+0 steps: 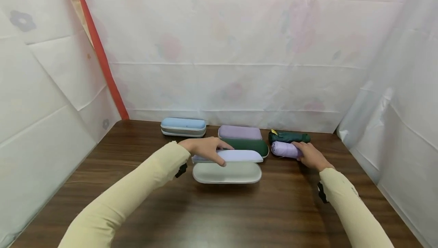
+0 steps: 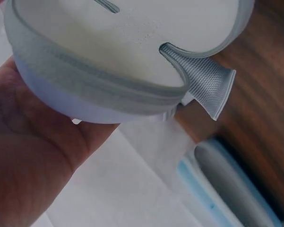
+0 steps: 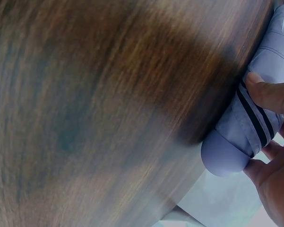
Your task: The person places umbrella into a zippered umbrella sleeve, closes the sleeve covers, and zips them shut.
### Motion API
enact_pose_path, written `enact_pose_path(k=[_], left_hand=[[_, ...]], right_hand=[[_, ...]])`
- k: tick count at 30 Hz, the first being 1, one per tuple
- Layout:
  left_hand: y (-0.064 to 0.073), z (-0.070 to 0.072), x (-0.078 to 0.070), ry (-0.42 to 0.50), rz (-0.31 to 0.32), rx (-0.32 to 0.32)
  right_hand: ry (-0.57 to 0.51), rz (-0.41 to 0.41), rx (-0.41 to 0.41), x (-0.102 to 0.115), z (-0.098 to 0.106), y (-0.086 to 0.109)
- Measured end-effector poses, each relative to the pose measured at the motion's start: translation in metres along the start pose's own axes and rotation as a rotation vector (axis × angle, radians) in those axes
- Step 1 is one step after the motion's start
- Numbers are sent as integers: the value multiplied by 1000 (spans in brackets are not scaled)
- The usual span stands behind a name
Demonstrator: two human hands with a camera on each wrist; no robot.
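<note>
Two pale yellow sleeves (image 1: pixel 131 189) reach in from the near edge, both cut off by it, above a dark wood-grain table (image 1: pixel 219 217). Nearest, between the two hands and beside the left, one lavender hard-shell case (image 1: pixel 227 173) stands open, its whitish inside showing. The left hand (image 1: pixel 205 147) rests against its shell from behind, thumb and forefinger spread; its other fingers are hidden, so I cannot tell whether they grip.

The right hand (image 1: pixel 310 156), thumb and fingers curled round it, holds one lilac folded umbrella (image 1: pixel 284 149) with a rounded end cap. Its far end runs out of the right wrist view. Whether it touches the table is hard to make out.

Three closed cases lie farther off: a dark green case (image 1: pixel 247 145) just beyond the left hand's fingertips, partly covered by the open one; a mauve case (image 1: pixel 239 132) behind that; and a light blue case (image 1: pixel 184 123) beyond the left hand, slightly to its left. A second umbrella, a dark green folded umbrella (image 1: pixel 290 137) with a yellow tag, lies just beyond the right hand, partly behind the lilac one. Past both hands hangs faintly flowered white sheeting (image 1: pixel 222 42).
</note>
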State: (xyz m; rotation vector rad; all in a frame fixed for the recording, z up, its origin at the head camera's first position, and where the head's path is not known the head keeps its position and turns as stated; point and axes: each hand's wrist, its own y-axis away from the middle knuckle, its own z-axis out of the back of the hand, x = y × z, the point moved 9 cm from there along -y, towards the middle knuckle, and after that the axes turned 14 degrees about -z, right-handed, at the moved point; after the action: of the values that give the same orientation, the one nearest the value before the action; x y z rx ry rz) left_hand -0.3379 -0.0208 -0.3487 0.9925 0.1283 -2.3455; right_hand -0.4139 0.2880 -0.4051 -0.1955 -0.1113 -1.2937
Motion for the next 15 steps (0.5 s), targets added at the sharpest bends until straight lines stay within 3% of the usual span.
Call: enact_pose_path(k=[6, 15], left_hand=[[-5, -16, 9, 11, -2, 24], [-2, -25, 15, 3, 29, 31]], right_hand=[[7, -32, 17, 1, -1, -1], [34, -85, 7, 6, -9, -2]])
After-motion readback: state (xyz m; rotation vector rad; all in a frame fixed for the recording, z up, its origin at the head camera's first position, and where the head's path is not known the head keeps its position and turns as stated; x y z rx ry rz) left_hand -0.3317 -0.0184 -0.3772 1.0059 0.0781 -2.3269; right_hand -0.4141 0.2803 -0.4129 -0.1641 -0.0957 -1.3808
